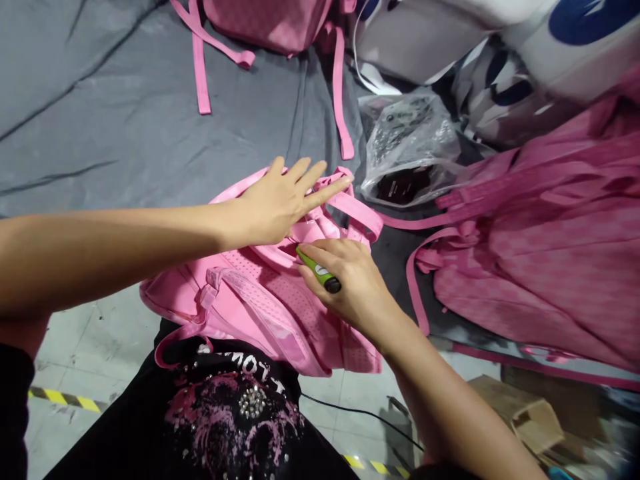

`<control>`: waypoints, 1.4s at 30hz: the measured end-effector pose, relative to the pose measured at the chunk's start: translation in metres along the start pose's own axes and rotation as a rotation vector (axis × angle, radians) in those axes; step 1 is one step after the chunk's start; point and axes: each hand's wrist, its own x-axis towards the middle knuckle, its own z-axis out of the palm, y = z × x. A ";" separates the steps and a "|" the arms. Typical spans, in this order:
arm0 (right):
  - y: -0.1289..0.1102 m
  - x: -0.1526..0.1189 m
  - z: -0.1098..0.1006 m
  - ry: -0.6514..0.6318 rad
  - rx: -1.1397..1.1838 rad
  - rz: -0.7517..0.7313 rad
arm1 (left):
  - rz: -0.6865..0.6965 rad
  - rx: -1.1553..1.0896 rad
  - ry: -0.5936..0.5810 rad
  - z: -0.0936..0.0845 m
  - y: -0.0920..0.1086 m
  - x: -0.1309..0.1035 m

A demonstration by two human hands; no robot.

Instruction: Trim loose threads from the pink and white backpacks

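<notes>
A pink backpack with dotted mesh back and loose straps lies across the table edge, over my lap. My left hand rests flat on its upper part, fingers spread and holding nothing. Just to the right, my right hand is closed round a green tool with a black end. The tool's front end points into the folds of the backpack beneath my left hand, so its tip is hidden. A pink webbing strap loops up beside my left fingertips.
Another pink bag lies at the far side of the grey-covered table. Several pink backpacks are piled at right. Beyond a clear plastic bag with dark contents are white-and-blue bags. A cardboard box sits below.
</notes>
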 end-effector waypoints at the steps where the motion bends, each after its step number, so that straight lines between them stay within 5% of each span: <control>1: 0.000 -0.002 0.001 0.019 0.001 -0.006 | 0.054 0.015 0.011 0.000 0.000 0.001; 4: 0.003 -0.007 0.005 0.066 0.054 0.001 | 0.137 0.002 0.002 0.001 0.001 0.006; 13: 0.014 -0.012 -0.006 0.073 0.284 -0.012 | 0.051 -0.187 0.021 0.005 0.000 0.005; 42: -0.006 0.003 -0.005 -0.013 0.156 0.070 | -0.075 -0.262 -0.157 -0.005 0.003 0.009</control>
